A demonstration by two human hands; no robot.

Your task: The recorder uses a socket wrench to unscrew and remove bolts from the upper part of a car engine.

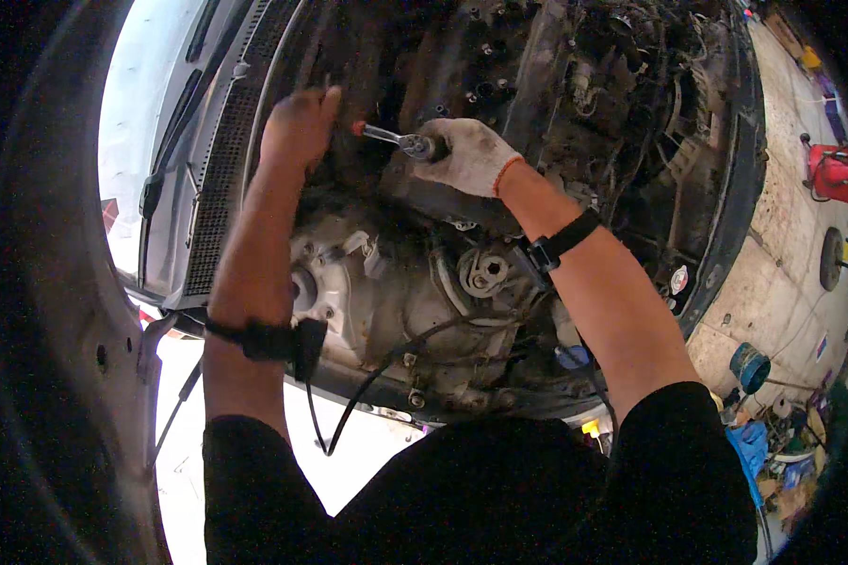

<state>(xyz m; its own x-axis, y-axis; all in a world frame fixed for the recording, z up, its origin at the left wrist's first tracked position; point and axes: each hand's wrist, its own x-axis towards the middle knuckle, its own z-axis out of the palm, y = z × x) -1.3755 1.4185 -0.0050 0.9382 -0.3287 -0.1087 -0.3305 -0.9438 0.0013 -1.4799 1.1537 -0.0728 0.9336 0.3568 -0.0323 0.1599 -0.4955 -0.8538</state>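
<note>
My right hand point(471, 155), in a whitish knit glove with an orange cuff edge, is closed round the head end of a ratchet wrench point(386, 137). The wrench's shiny handle points left to an orange-red tip, over the dark engine point(443, 75). To the left of that tip is my bare left hand point(295, 130), slightly blurred, its fingers curled in above the bay. A thin bit shows by its fingertips, too small to name. Whatever the fingers pinch is hidden. Each forearm wears a black strap.
A wiper and cowl grille point(219, 179) run along the left. Below the hands are a strut mount point(334, 297), a round pulley-like part point(485, 271) and a black cable point(377, 372). On the floor at right are a red case point(834, 174), a teal container point(749, 367) and scattered clutter.
</note>
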